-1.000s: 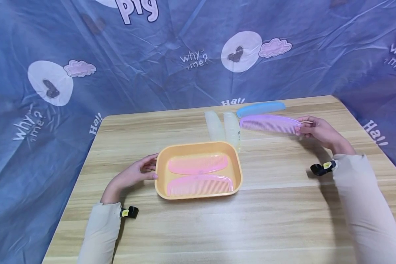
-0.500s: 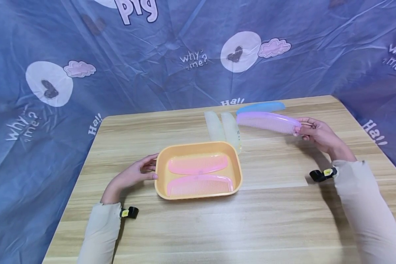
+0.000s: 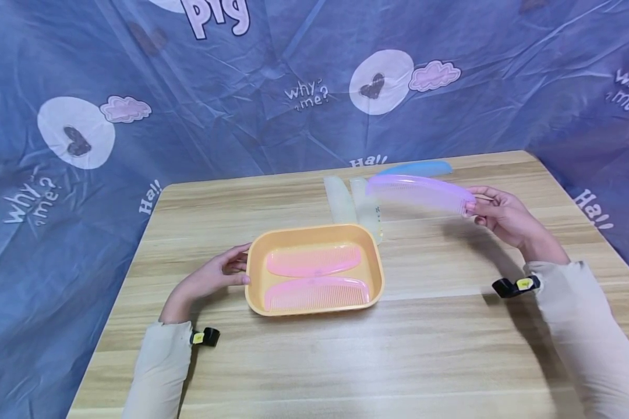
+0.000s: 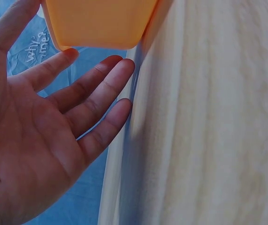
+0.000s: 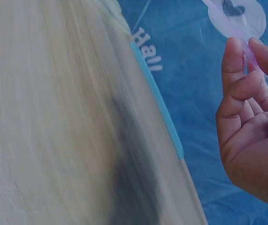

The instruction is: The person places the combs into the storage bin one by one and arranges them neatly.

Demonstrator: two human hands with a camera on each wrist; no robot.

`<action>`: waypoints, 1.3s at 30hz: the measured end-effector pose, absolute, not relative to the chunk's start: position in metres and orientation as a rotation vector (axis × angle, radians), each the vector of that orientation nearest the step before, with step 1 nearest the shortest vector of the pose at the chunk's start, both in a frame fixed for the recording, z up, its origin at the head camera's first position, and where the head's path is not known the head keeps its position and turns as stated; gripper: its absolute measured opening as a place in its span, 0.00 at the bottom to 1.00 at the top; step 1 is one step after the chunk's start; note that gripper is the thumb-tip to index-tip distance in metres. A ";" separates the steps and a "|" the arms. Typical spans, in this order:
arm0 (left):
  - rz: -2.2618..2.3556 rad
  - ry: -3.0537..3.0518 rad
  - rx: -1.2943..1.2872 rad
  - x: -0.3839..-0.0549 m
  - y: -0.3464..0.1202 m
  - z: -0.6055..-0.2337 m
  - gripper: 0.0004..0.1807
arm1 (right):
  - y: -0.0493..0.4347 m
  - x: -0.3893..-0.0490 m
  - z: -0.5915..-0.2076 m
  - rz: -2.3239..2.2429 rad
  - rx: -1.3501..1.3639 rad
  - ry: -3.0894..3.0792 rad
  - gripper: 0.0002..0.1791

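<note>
My right hand (image 3: 508,216) pinches one end of a purple comb (image 3: 424,187) between thumb and fingers. The comb is lifted off the table, teeth downward, over part of a blue comb (image 3: 424,169). In the right wrist view only a thin pink-purple strip of the comb (image 5: 250,55) shows at my fingertips. My left hand (image 3: 217,279) touches the left end of a yellow-orange tray (image 3: 380,273), fingers loosely extended. The left wrist view shows the tray's wall (image 4: 101,28) beyond those fingertips. Inside lie two pink combs (image 3: 314,261), (image 3: 317,294), one behind the other.
Two pale translucent combs (image 3: 340,201), (image 3: 364,203) lie behind the tray. The purple comb overlaps the top of the right one. Behind the wooden table (image 3: 314,366) hangs a blue printed cloth (image 3: 230,116).
My right hand has raised the purple comb off the table and moved it slightly left, its far end tipping up. The left hand and tray have not moved.
</note>
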State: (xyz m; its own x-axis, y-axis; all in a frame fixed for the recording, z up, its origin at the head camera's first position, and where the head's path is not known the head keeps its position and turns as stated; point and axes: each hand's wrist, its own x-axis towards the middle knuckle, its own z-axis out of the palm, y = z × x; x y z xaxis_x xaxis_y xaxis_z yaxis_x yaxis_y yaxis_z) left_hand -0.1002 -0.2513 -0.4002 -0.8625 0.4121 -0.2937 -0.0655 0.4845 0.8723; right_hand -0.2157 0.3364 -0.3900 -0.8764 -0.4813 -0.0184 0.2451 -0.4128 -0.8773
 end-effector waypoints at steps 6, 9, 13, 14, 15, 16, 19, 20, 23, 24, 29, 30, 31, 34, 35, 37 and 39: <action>1.346 2.273 0.284 -0.101 -0.252 -0.399 0.45 | 0.324 -0.209 -0.383 -2.276 -0.375 1.370 0.19; 1.347 2.281 0.295 -0.101 -0.252 -0.398 0.44 | 0.319 -0.207 -0.382 -2.258 -0.402 1.367 0.20; 1.353 2.281 0.307 -0.101 -0.252 -0.397 0.44 | 0.312 -0.204 -0.380 -2.236 -0.428 1.359 0.19; 1.355 2.278 0.310 -0.101 -0.252 -0.397 0.44 | 0.310 -0.203 -0.380 -2.233 -0.432 1.358 0.19; 1.356 2.276 0.312 -0.100 -0.252 -0.397 0.44 | 0.309 -0.203 -0.379 -2.229 -0.436 1.354 0.19; 1.357 2.275 0.315 -0.100 -0.253 -0.397 0.44 | 0.307 -0.202 -0.378 -2.223 -0.440 1.353 0.19; 1.362 2.270 0.315 -0.100 -0.253 -0.397 0.44 | 0.302 -0.199 -0.376 -2.205 -0.460 1.342 0.19; 1.365 2.269 0.317 -0.100 -0.252 -0.397 0.44 | 0.300 -0.199 -0.375 -2.197 -0.468 1.340 0.19; 1.369 2.267 0.319 -0.101 -0.253 -0.397 0.43 | 0.296 -0.196 -0.373 -2.172 -0.496 1.331 0.19; 1.369 2.266 0.325 -0.100 -0.253 -0.398 0.43 | 0.294 -0.196 -0.373 -2.165 -0.503 1.326 0.19; 1.371 2.266 0.330 -0.100 -0.253 -0.398 0.44 | 0.285 -0.190 -0.370 -2.123 -0.524 1.348 0.19; 1.372 2.265 0.331 -0.100 -0.253 -0.397 0.44 | 0.283 -0.189 -0.369 -2.113 -0.524 1.354 0.19; 1.375 2.263 0.325 -0.100 -0.252 -0.397 0.44 | 0.280 -0.187 -0.369 -2.102 -0.524 1.364 0.19; 1.383 2.255 0.318 -0.100 -0.252 -0.398 0.44 | 0.274 -0.183 -0.367 -2.072 -0.525 1.364 0.19; 1.387 2.251 0.316 -0.100 -0.251 -0.398 0.44 | 0.272 -0.181 -0.367 -2.065 -0.528 1.360 0.19; 1.396 2.245 0.309 -0.099 -0.251 -0.399 0.44 | 0.268 -0.179 -0.365 -2.056 -0.534 1.341 0.19; 1.396 2.244 0.307 -0.099 -0.250 -0.399 0.44 | 0.264 -0.176 -0.364 -2.045 -0.543 1.325 0.19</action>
